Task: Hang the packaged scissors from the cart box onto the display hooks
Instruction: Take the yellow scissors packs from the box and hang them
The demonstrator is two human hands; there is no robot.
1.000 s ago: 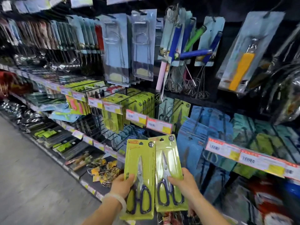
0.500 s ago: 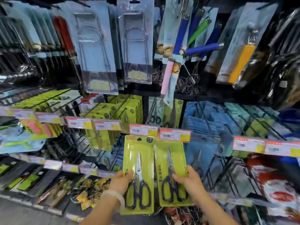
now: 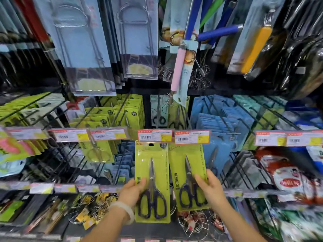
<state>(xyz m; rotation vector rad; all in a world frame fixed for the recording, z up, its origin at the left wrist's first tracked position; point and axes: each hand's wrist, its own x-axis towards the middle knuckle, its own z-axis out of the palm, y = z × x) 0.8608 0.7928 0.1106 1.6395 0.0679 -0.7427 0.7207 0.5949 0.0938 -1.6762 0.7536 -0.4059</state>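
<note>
- Head view: two flat lime-green card packs, each with steel-bladed, dark-purple-handled scissors under clear plastic, are held upright side by side in front of the hook display.
- The left hand (image 3: 131, 191) grips the left scissors pack (image 3: 151, 184) by its left edge — thumb curled over the front near the blades, the other fingers hidden behind the card. A pale bangle (image 3: 126, 211) sits on that wrist.
- The right hand (image 3: 210, 190) grips the right scissors pack (image 3: 187, 173) by its right edge, thumb on the front, fingers out of sight behind.
- The top of each pack reaches up to a white, red and yellow price label (image 3: 154, 136) on the end of a hook arm; the second label (image 3: 191, 137) covers the right pack's top edge, so whether that pack is on its hook cannot be told.
- Behind them hang more green scissors packs (image 3: 111, 113) on black wire hooks (image 3: 120, 117), and blue card packs (image 3: 216, 119) to the right.
- Above — large pale-blue blister packs (image 3: 82, 46) and whisks with coloured handles (image 3: 178, 67).
</note>
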